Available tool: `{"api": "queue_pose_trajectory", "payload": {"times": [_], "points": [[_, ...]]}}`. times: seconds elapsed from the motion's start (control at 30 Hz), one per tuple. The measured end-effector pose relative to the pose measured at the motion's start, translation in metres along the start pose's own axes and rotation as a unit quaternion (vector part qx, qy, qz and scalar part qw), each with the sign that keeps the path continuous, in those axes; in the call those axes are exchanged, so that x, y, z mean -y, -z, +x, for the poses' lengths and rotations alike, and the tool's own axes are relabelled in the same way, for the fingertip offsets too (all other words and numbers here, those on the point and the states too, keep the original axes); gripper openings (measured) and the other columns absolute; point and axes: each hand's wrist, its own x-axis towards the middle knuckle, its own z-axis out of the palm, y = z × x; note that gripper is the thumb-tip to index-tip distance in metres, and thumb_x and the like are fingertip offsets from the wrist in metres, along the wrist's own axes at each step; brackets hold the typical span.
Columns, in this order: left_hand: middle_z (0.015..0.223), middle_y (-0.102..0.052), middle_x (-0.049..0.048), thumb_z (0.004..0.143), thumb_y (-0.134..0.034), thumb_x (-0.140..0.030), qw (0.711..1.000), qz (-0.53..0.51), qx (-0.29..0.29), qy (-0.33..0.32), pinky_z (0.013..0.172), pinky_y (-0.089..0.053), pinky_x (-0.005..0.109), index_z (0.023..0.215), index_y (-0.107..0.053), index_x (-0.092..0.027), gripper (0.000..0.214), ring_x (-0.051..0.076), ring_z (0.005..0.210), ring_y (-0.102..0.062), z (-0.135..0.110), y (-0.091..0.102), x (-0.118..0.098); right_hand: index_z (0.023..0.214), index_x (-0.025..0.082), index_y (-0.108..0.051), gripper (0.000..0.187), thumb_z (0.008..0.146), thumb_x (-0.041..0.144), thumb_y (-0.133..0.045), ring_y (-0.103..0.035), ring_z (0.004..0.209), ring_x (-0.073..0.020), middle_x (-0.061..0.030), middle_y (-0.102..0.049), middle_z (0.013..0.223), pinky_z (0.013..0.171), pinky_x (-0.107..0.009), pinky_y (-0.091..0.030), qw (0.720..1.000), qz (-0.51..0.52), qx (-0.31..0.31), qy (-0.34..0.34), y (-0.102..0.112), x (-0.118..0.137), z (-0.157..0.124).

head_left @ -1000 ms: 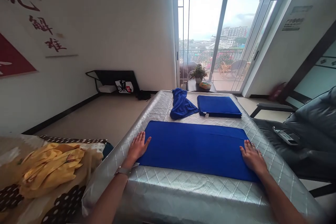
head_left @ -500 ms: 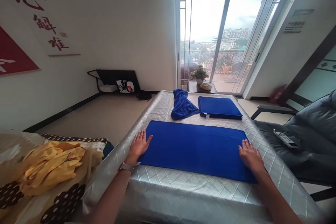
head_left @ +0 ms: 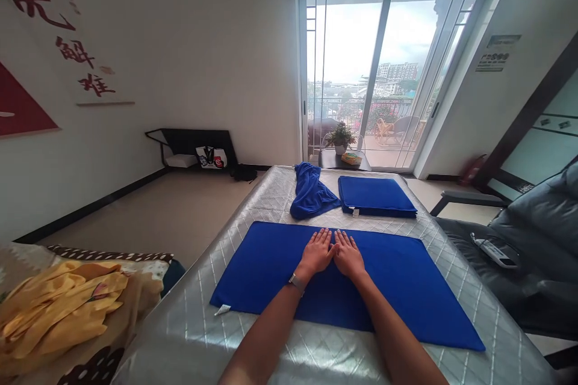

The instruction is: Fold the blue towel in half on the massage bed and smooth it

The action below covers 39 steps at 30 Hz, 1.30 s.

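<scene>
Flat, fingers spread, the left hand (head_left: 317,251) and right hand (head_left: 348,255) press side by side on the blue towel (head_left: 406,289).

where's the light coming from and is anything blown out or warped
Head view: daylight enters through the glass sliding door, its sky nearly washed out; the silver quilted cover carries a soft sheen; the wide lens tilts the door's frame and stretches the edges; the left hand and right hand, flat on the blue towel, look sharp.

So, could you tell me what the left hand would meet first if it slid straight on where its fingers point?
Most likely the crumpled blue cloth, lying just beyond the flat blue towel under the left hand; depth is unclear.
</scene>
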Motion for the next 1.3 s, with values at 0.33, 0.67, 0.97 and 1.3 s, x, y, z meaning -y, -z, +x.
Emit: {"api": "queue_pose_trajectory", "payload": {"times": [0.33,0.67,0.97,1.3], "points": [[0.162,-0.034,0.012,0.104,-0.015,-0.06,0.998,-0.007,0.034,0.055,0.126,-0.021,0.044,0.157,-0.035,-0.014,0.073,0.022,0.152,-0.027,-0.004,0.001,0.026,0.161,0.015,-0.023,0.065,0.103,0.043,-0.016,-0.013,0.155,-0.0193,-0.0036,-0.02,0.167,0.125,-0.041,-0.008,0.999,-0.001,0.027,-0.038,0.003,-0.017,0.001],[0.165,-0.028,0.0123,0.102,-0.014,-0.063,0.974,0.047,0.044,0.218,0.125,-0.017,0.049,0.158,-0.032,-0.015,0.076,0.026,0.153,-0.023,-0.051,0.042,0.167,0.161,0.015,-0.021,0.067,0.102,0.046,-0.015,-0.015,0.154,-0.0225,-0.0046,-0.019,0.168,0.125,-0.045,-0.011,0.977,-0.051,0.012,-0.209,0.022,-0.183,-0.041],[0.165,-0.029,0.0131,0.101,-0.012,-0.064,0.958,0.083,0.02,0.273,0.125,-0.018,0.048,0.158,-0.032,-0.012,0.079,0.028,0.153,-0.023,-0.067,0.041,0.209,0.161,0.013,-0.022,0.072,0.1,0.049,-0.01,-0.016,0.154,-0.0245,-0.0064,-0.019,0.169,0.125,-0.046,-0.016,0.966,-0.047,-0.002,-0.254,0.017,-0.227,-0.052],[0.164,-0.031,0.0139,0.102,-0.015,-0.064,0.959,0.072,0.011,0.273,0.125,-0.019,0.05,0.157,-0.034,-0.013,0.077,0.029,0.152,-0.024,-0.068,0.047,0.204,0.161,0.014,-0.022,0.072,0.1,0.049,-0.009,-0.018,0.154,-0.0237,-0.0069,-0.02,0.168,0.124,-0.045,-0.016,0.967,-0.048,-0.006,-0.249,0.016,-0.23,-0.053]]}}
